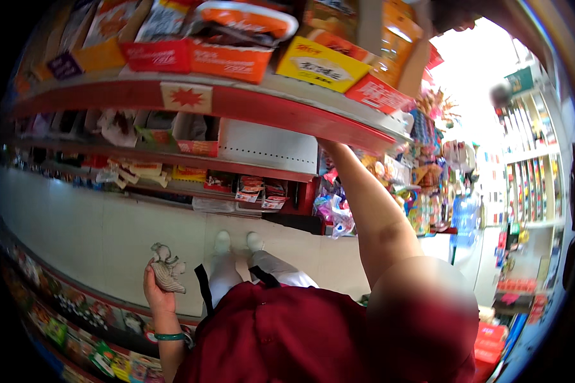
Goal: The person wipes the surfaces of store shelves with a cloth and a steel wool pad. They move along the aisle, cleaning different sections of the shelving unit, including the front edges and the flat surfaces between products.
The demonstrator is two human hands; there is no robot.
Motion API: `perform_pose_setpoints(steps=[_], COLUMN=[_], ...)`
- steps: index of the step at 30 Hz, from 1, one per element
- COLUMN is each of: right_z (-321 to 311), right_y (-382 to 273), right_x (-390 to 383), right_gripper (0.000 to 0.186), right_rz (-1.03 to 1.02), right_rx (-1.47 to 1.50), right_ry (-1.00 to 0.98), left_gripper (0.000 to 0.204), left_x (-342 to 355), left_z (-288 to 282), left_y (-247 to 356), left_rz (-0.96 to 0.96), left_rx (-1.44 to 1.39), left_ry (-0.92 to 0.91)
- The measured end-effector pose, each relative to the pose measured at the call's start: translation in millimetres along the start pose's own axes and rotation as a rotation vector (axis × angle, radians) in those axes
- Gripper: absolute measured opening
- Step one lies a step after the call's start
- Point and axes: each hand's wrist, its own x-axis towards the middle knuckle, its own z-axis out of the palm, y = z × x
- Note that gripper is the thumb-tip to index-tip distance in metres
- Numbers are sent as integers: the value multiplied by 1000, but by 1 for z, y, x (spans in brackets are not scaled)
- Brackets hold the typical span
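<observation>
Down at your left, your left hand (154, 288) grips a small grey toy (166, 268); your right arm reaches under the red shelf (268, 105), hand hidden, grip unclear. Likely mid-stocking: next needs a free spot.

A small grocery or convenience shop is showing here: red-edged metal shelves (236, 105) are running along a narrow aisle, carrying boxed snacks (322, 64) and packets in orange, yellow and red. More packaged goods are lining a lower rack (76, 332) at the left. Bagged sweets, or possibly toys, are hanging at the aisle's end (421, 185), and a pale tiled floor (108, 236) is running between the rows.
</observation>
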Motion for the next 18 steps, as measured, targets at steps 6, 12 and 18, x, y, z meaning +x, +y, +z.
perform_pose_setpoints(steps=[6, 12, 18], right_z=[31, 48, 37], right_y=[-5, -120, 8], right_x=[14, -1, 33], right_gripper=[24, 25, 27], right_rz=[74, -116, -179], right_rx=[-87, 61, 5], right_ry=[-38, 9, 68], left_gripper=[39, 39, 39], left_x=[-55, -72, -71], left_z=[-14, -8, 5], left_y=[-44, -87, -101], left_rz=[62, 86, 78], left_rx=[-120, -255, -232], left_ry=[192, 279, 283])
